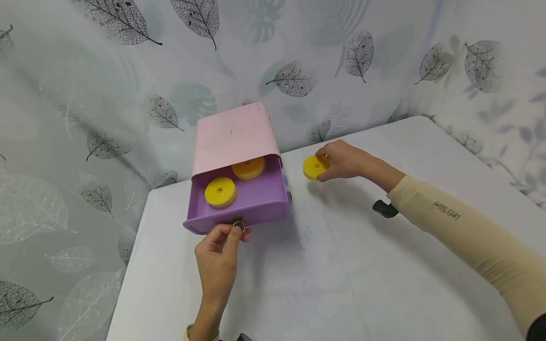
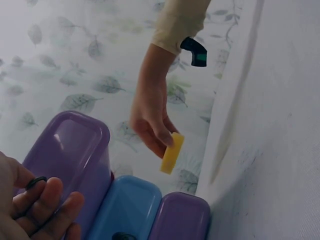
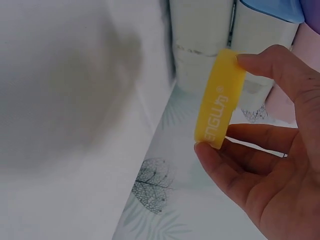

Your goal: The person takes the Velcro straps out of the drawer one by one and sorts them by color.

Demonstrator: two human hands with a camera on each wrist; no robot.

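My left hand [image 1: 218,260] pinches the small ring pull [image 1: 239,226] on the front of a purple drawer [image 1: 264,210], which stands pulled out of its pink housing [image 1: 234,135]. Inside that drawer lie two thick yellow discs with a small centre hole: a front disc [image 1: 220,192] and a rear disc [image 1: 249,168] partly under the housing's edge. To the right of the drawer, my right hand [image 1: 343,161] grips a third yellow disc [image 3: 220,100] by its edges, between thumb and fingertips, above the white table. White lettering shows on its rim in the right wrist view.
Below the open drawer, the left wrist view shows a blue drawer front [image 2: 130,207] and a lower purple drawer front [image 2: 181,217]. The unit stands on a white table [image 1: 341,265] near a leaf-patterned wall covering [image 1: 239,66]. A black strap piece [image 1: 385,209] sits by the right sleeve.
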